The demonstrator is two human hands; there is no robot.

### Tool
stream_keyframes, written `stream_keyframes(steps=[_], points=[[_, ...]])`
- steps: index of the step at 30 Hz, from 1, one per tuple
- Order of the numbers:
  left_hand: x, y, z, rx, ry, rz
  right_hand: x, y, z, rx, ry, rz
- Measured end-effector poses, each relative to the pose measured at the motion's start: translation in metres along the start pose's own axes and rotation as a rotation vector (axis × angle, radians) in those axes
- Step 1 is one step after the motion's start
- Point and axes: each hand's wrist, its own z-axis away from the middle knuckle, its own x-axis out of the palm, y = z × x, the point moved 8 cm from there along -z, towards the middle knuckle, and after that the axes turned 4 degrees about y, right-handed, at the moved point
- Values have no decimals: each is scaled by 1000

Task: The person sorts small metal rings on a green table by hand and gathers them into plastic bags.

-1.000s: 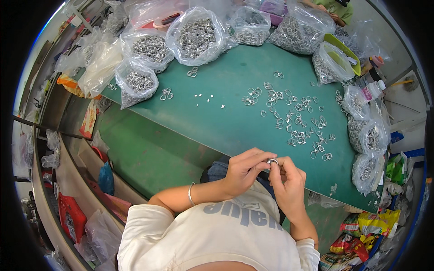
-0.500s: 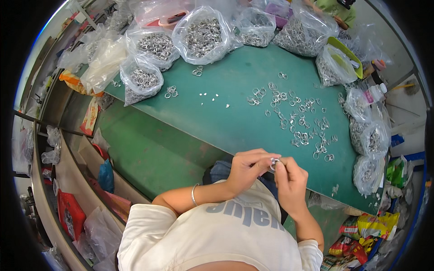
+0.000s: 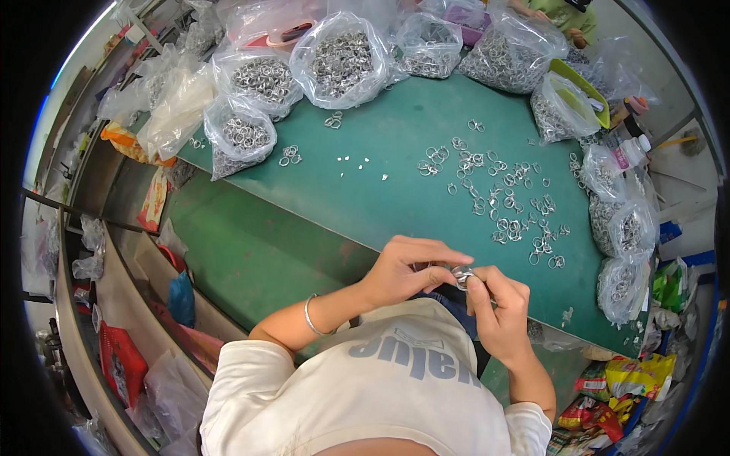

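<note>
Fingertips of your left hand [image 3: 403, 270] and right hand [image 3: 498, 308] meet on a small metal ring [image 3: 461, 273], pinching it between them just above the near edge of the green bench [image 3: 395, 175]. Loose rings [image 3: 502, 197] lie scattered farther out, with clear bags of rings [image 3: 338, 61] along the far side.

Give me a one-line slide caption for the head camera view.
Both hands, left hand and right hand, pinch a small metal ring above a green table strewn with loose rings and ringed by bags.
</note>
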Motion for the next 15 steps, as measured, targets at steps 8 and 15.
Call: stream_keyframes(steps=[8,15], points=[[3,23,-13,118,-195,-410,2,-8,1,-150,34,199],[10,-17,8,-105,-101,54,4,-14,7,-258,52,301]])
